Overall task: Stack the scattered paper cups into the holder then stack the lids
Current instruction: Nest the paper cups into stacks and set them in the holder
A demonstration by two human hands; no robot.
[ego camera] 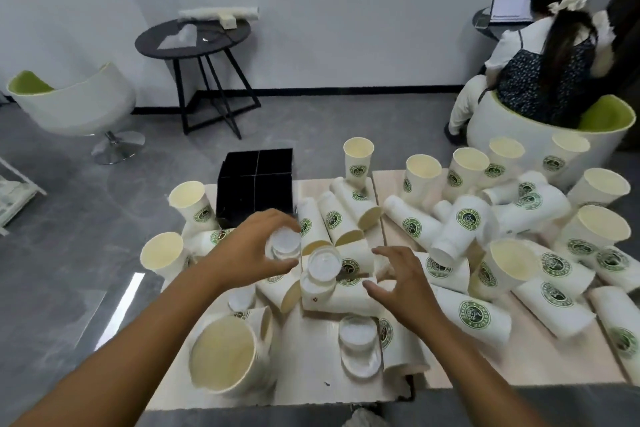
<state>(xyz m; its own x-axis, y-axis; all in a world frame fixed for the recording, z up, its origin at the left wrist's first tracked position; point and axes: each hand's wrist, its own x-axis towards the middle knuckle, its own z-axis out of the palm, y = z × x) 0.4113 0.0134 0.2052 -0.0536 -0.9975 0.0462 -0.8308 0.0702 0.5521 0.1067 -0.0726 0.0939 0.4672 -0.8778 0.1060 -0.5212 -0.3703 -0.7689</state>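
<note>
— Paper cups point(460, 229), cream-white with round green logos, lie all over the pale wooden tabletop point(540, 354). Where do they sit?

— Most lie on their sides in a heap across the middle and right of the table. Some stand upright along the far edge and at the right; two more stand at the left edge.

— And the holder?

— The black square holder with four compartments point(256, 180) stands at the far left corner of the table, just beyond the left hand. No cup can be seen in it.

— What is the left hand doing?

— The left hand point(249, 250) has its fingers and thumb curled round a small stack of clear round plastic lids point(284, 244), held above the lying cups.

— The right?

— The right hand point(398, 279) hovers with fingers spread and slightly bent, holding nothing. It is just right of another clear lid point(323, 265), which rests on top of the lying cups between the two hands.

— More lids?

— A clear lid pile point(358, 345) lies on the table near the front edge, and a single lid point(241, 298) lies under the left forearm.

— Anything behind?

— A seated person point(540, 59) faces a laptop point(512, 5), and a round black side table point(192, 38) stands by the wall.
</note>
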